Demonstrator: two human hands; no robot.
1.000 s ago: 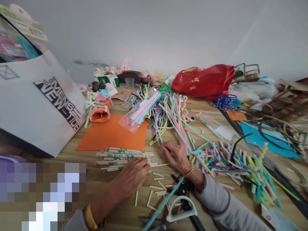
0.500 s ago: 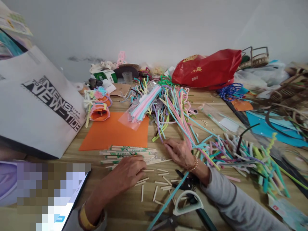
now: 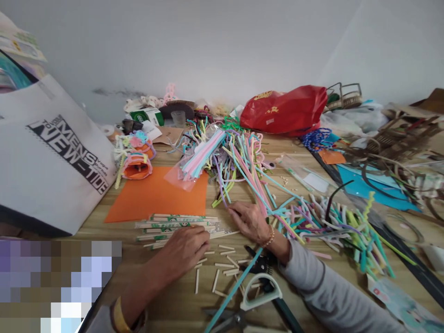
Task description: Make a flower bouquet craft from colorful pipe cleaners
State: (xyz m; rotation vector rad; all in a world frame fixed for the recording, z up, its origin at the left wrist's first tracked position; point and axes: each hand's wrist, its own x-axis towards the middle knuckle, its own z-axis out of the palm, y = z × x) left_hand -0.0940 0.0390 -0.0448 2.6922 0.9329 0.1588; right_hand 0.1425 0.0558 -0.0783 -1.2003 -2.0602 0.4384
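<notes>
My left hand (image 3: 187, 247) lies knuckles-up on the wooden table (image 3: 173, 300). Its fingers are curled together at the near ends of a row of wrapped wooden chopsticks (image 3: 176, 225); what they pinch is hidden. Short cut stick pieces (image 3: 222, 268) are scattered just right of it. My right hand (image 3: 248, 222) rests flat with fingers stretched out. Its fingertips are at the chopsticks' right ends, against the edge of a big heap of coloured pipe cleaners (image 3: 243, 166). A long teal pipe cleaner (image 3: 232, 291) runs under that wrist.
An orange sheet (image 3: 156, 196) lies behind the chopsticks. A white printed bag (image 3: 52, 157) stands at the left and a red plastic bag (image 3: 284, 111) at the back. Black pliers (image 3: 258, 263), a white-handled cutter (image 3: 260, 296) and scissors (image 3: 229, 319) lie near the front edge. More pipe cleaners (image 3: 340, 226) and blue sheets (image 3: 367, 185) fill the right.
My left hand has drawn back a little from the chopstick row toward the cut pieces. My right hand stays flat in the same place. The view has shifted slightly.
</notes>
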